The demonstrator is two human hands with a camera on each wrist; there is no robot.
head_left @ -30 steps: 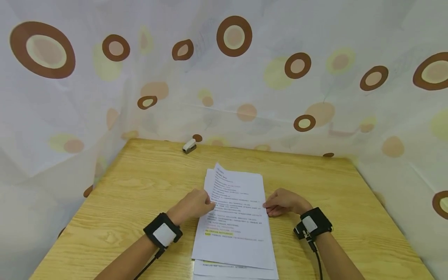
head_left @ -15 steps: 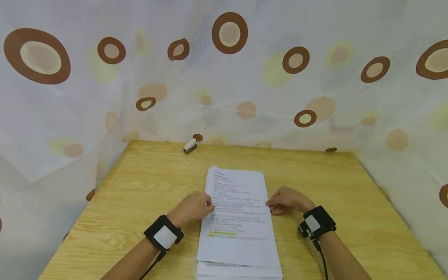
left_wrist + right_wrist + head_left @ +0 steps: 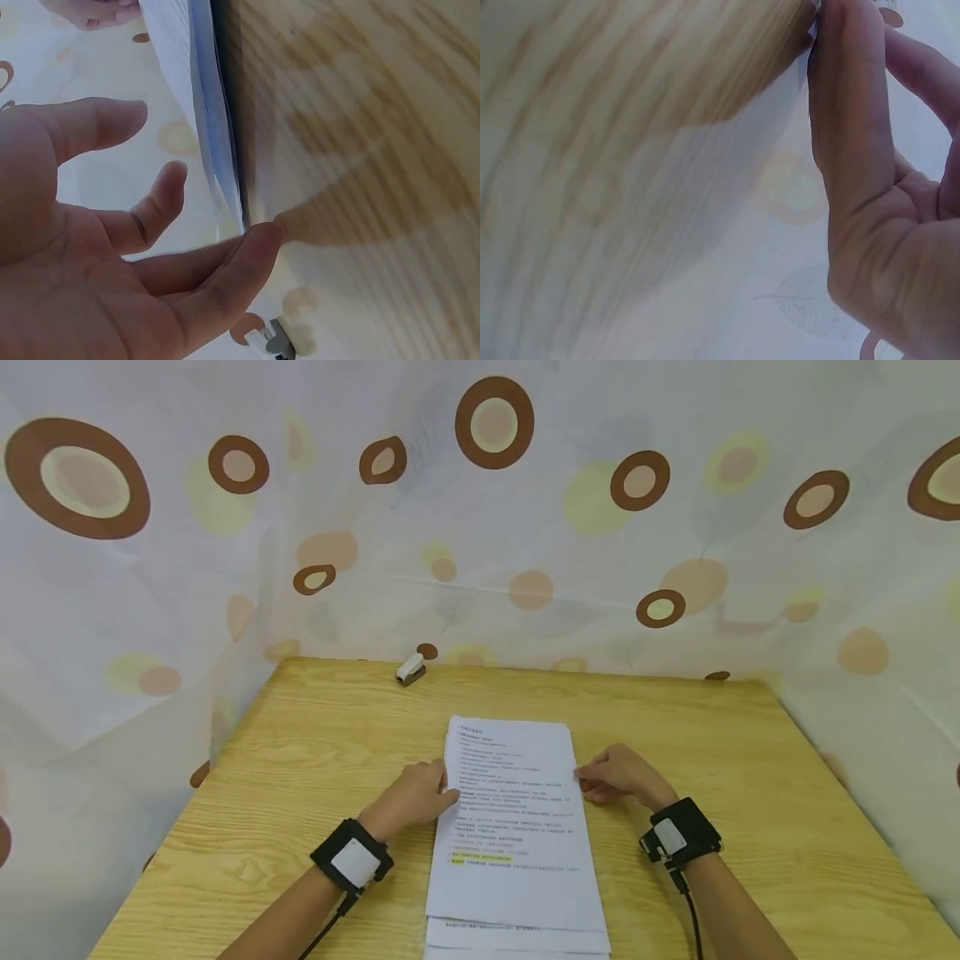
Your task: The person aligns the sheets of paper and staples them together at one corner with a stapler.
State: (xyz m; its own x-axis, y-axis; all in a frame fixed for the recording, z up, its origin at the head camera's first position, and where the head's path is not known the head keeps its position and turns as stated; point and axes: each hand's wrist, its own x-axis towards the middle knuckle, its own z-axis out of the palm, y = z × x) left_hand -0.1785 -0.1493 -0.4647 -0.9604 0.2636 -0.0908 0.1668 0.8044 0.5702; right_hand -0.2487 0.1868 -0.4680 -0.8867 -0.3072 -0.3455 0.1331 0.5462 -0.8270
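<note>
A stack of printed paper sheets [image 3: 517, 835], with yellow-highlighted lines near the bottom of the top page, lies lengthwise in front of me. My left hand [image 3: 408, 797] is at its left edge. In the left wrist view, the lower fingertips [image 3: 262, 238] touch the edge of the sheets [image 3: 196, 90], while the thumb stands apart from them. At the right edge is my right hand [image 3: 626, 777], its fingertips against the side of the stack. The right wrist view shows its fingers [image 3: 855, 112] extended. Toward me, lower sheets stick out beneath the top one.
A small white and grey stapler [image 3: 410, 670] stands near the back edge of the wooden table [image 3: 720, 735]. Patterned white cloth [image 3: 360, 518] hangs behind and on both sides. Black wristbands [image 3: 352, 857] with cables sit on both wrists.
The raised far-left corner of the top sheet now lies flat, and the far ends line up more closely. Both hands remain at the sides; the right has slid slightly away from me.
</note>
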